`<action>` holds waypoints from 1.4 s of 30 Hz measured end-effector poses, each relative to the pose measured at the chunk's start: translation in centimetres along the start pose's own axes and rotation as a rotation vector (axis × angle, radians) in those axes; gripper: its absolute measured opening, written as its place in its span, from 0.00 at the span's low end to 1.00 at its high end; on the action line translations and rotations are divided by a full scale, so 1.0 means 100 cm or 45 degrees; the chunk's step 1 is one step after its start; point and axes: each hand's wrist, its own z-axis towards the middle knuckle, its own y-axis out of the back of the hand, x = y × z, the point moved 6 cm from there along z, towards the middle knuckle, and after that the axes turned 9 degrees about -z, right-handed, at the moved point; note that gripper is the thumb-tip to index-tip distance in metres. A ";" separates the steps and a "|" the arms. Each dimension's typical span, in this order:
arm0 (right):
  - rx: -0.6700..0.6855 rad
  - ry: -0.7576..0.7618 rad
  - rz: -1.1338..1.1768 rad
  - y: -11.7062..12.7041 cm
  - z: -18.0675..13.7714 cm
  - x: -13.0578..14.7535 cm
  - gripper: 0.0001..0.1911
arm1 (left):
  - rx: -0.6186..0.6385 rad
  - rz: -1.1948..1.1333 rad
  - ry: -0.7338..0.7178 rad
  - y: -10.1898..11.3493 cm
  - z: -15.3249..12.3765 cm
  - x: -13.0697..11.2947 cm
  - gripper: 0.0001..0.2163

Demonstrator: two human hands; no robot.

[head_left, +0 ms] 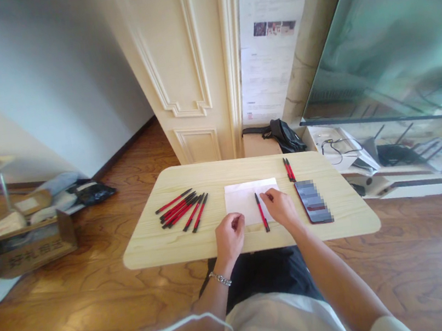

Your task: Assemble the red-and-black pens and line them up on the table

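Note:
A white sheet of paper [246, 199] lies in the middle of a small light wooden table [154, 247]. One red and black pen [262, 212] rests on the sheet. My right hand [280, 206] sits beside that pen, fingers curled, fingertips on the paper. My left hand [230, 236] is loosely curled at the paper's near left corner; whether it pinches the edge I cannot make out. Several red and black pens [182, 210] lie in a loose pile to the left. Two more pens [288, 169] lie at the far right.
A phone [313, 201] lies flat right of my right hand. On the wooden floor, a cardboard box [33, 243] and clutter stand at left. A black bag [285, 135] sits behind the table. A low shelf with cables [390, 157] runs along the right.

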 end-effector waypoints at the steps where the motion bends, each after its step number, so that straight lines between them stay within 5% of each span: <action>1: 0.073 0.012 -0.054 -0.004 0.007 0.004 0.19 | 0.000 -0.009 0.001 0.000 0.000 0.000 0.09; 8: 0.374 -0.061 -0.400 -0.032 0.033 0.013 0.24 | 0.002 -0.038 0.011 0.000 0.000 0.000 0.08; 11: 0.391 -0.057 -0.383 -0.037 0.035 0.010 0.19 | -0.028 -0.050 0.021 0.002 -0.001 -0.001 0.08; 16: 0.344 -0.022 0.083 -0.029 0.033 0.007 0.18 | -0.077 -0.146 0.050 0.002 -0.003 -0.009 0.10; 23: 0.366 -0.065 1.183 -0.016 0.001 0.018 0.17 | 0.229 -0.609 0.251 -0.039 -0.006 -0.023 0.16; 31: 0.321 -0.161 1.285 -0.016 -0.013 0.024 0.20 | 0.179 -1.098 0.565 -0.065 -0.017 -0.013 0.18; 42: 0.065 -0.330 1.228 -0.021 -0.015 0.024 0.21 | 0.077 -0.843 0.489 -0.060 -0.015 -0.013 0.17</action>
